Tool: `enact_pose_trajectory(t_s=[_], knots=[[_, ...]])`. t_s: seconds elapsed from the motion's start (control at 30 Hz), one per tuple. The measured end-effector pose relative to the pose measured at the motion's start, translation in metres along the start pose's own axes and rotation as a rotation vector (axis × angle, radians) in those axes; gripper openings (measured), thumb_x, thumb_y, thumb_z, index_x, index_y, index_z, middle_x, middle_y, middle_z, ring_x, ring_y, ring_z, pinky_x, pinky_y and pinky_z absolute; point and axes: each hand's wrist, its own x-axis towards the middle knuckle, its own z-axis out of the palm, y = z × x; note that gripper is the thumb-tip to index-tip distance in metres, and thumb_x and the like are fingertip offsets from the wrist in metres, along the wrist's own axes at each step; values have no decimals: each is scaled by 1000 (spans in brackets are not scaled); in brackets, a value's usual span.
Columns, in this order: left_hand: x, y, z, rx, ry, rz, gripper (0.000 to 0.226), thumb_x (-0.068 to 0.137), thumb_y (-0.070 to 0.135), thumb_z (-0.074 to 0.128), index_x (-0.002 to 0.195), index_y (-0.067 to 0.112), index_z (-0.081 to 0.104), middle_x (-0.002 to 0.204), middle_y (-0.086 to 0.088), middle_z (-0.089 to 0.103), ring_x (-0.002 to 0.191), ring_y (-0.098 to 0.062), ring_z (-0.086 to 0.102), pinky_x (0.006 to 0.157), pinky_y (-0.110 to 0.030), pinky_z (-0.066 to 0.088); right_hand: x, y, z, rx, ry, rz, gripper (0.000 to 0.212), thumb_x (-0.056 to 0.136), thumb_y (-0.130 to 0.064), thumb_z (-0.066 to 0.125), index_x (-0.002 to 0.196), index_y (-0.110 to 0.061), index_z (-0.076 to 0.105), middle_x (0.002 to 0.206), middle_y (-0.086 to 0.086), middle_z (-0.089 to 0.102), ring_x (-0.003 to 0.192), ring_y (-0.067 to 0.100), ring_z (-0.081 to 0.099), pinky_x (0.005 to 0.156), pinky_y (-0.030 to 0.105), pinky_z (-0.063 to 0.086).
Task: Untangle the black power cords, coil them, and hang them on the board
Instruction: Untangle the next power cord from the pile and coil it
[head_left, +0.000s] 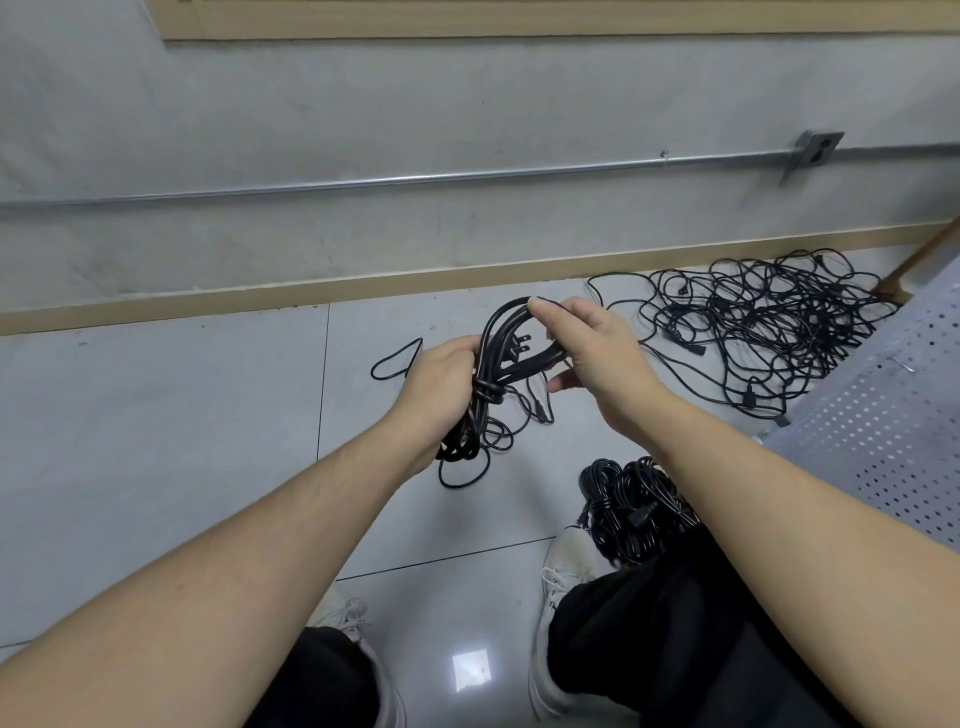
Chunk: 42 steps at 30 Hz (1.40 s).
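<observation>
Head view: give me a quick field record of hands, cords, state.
left hand: grips coiled cord at its wrapped middle
right hand: holds the coil's top loop
plug: prongs visible between the hands
tangled pile: on floor by the wall, right
coiled bundles: on floor by right shoe
board: not in view

No readable text, labels, brands, numbers or signs anywhere.

Left hand (441, 382) is gripping the coiled black power cord (485, 374), right hand (597, 353) is pinching its top loop, tangled cord pile (763, 322) is lying on the tile floor (208, 415).
</observation>
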Motion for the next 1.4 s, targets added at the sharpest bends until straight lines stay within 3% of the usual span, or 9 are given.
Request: enact_pose_trajectory(t_s=[0.43, 0.57, 0.67, 0.8, 0.9, 1.07, 1.17, 1.27, 1.4], knots=[[2, 6, 1, -119, -26, -30, 37, 95, 14, 42, 86, 20, 77, 70, 0, 66, 61, -17, 58, 55, -26, 45, 3, -4, -1, 236, -115, 134, 23, 97, -34, 68, 96, -12, 63, 69, 1, 56, 63, 12, 63, 55, 33, 60], [0, 3, 10, -189, -122, -19, 47, 101, 51, 49, 99, 12, 75, 84, -4, 74, 63, -13, 60, 55, -24, 48, 3, 1, -1, 263, -46, 127, 32, 93, -29, 74, 117, -14, 61, 73, 6, 55, 56, 12, 63, 53, 32, 58], [4, -1, 13, -88, -34, 95, 28, 96, 40, 67, 86, 15, 73, 76, -2, 71, 61, -12, 59, 58, -25, 47, 6, 2, -2, 258, -42, 142, 34, 90, -30, 77, 117, -22, 58, 73, 7, 57, 56, 14, 61, 51, 31, 56], [6, -4, 8, -27, -56, 76, 27, 101, 34, 62, 83, 16, 70, 63, 6, 66, 53, -10, 54, 51, -22, 43, 7, 5, -4, 251, -113, 261, 28, 91, -34, 77, 108, -23, 58, 74, 5, 58, 51, 15, 62, 46, 26, 53], [7, -6, 8, 37, -54, 28, 28, 102, 37, 60, 85, 17, 71, 63, 8, 67, 52, -8, 56, 51, -22, 43, 10, 16, -2, -36, -3, 113, 29, 91, -36, 75, 109, -26, 55, 78, 3, 52, 59, 14, 60, 57, 33, 57], [19, -8, 2, 8, 73, -19, 37, 100, 47, 59, 91, 13, 74, 81, -1, 75, 71, -16, 64, 71, -32, 50, 16, 21, 2, -576, 187, -416, 11, 90, -35, 59, 97, -35, 67, 101, -11, 54, 104, 14, 50, 89, 34, 44], [19, -7, -2, 82, 113, 25, 53, 94, 55, 59, 92, 4, 69, 73, -3, 62, 69, -18, 54, 68, -35, 41, 6, 13, 4, -688, -54, -395, 48, 76, -52, 43, 108, -34, 73, 105, -16, 54, 111, 12, 47, 101, 35, 39], [17, -9, -2, 138, 115, 42, 36, 102, 44, 55, 85, 16, 70, 72, 4, 63, 68, -15, 55, 65, -31, 42, 2, 14, 5, -910, -245, -351, 65, 69, -62, 42, 125, -39, 65, 117, -19, 49, 116, 10, 42, 106, 37, 30], [16, -8, 0, 171, 111, 85, 30, 105, 41, 51, 85, 24, 66, 83, 4, 67, 77, -14, 61, 69, -30, 45, 7, 17, 7, -870, -162, -352, 57, 71, -75, 50, 113, -43, 70, 113, -20, 62, 114, 14, 57, 103, 50, 43]])
